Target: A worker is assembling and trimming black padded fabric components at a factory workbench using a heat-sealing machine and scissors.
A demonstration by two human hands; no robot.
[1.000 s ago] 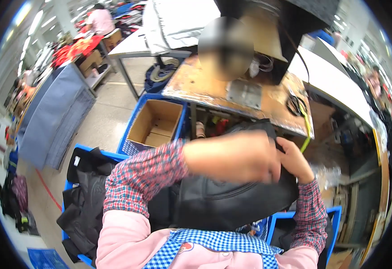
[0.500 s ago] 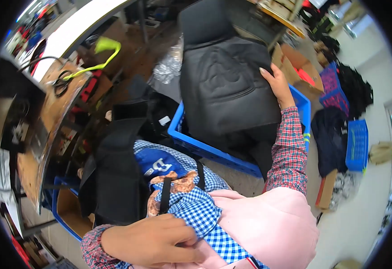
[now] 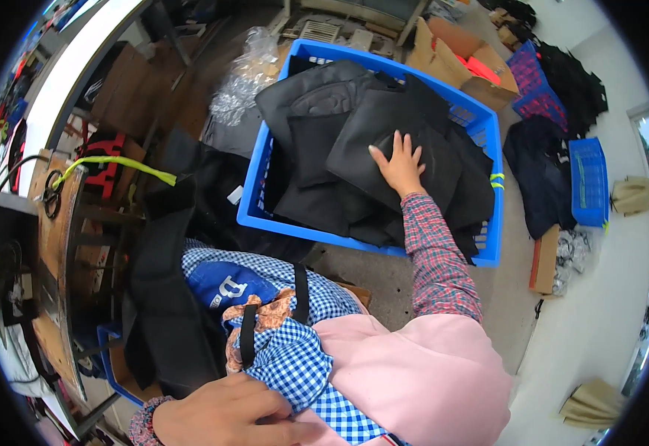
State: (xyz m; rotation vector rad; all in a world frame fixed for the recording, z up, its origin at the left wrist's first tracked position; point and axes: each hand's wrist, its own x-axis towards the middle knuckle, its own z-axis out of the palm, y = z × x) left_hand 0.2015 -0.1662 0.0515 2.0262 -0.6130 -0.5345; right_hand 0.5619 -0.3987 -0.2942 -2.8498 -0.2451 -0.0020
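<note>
A heap of flat black sheet pieces (image 3: 313,160), some with raised shapes, lies in a blue plastic crate (image 3: 369,50). On the upper sheets rests my right hand (image 3: 401,167), open with its fingers spread and pointing away from me. My left hand (image 3: 228,412) is low in front of my body, beside my blue-checked apron (image 3: 294,357). Its fingers are loosely curled in, and nothing shows in them. Long black material (image 3: 168,297) hangs left of the apron.
At the left, a wooden bench (image 3: 60,245) carries black scissors (image 3: 52,195) and a yellow-green strap (image 3: 120,160). Clear plastic wrap (image 3: 246,82) lies left of the crate. Beyond its right side stand a cardboard box (image 3: 443,63), dark cloth (image 3: 536,175) and a smaller blue basket (image 3: 590,182).
The large black piece that my right hand held up over the crate now lies in it. My right hand has let go and spread flat. My left hand stays low, still curled.
</note>
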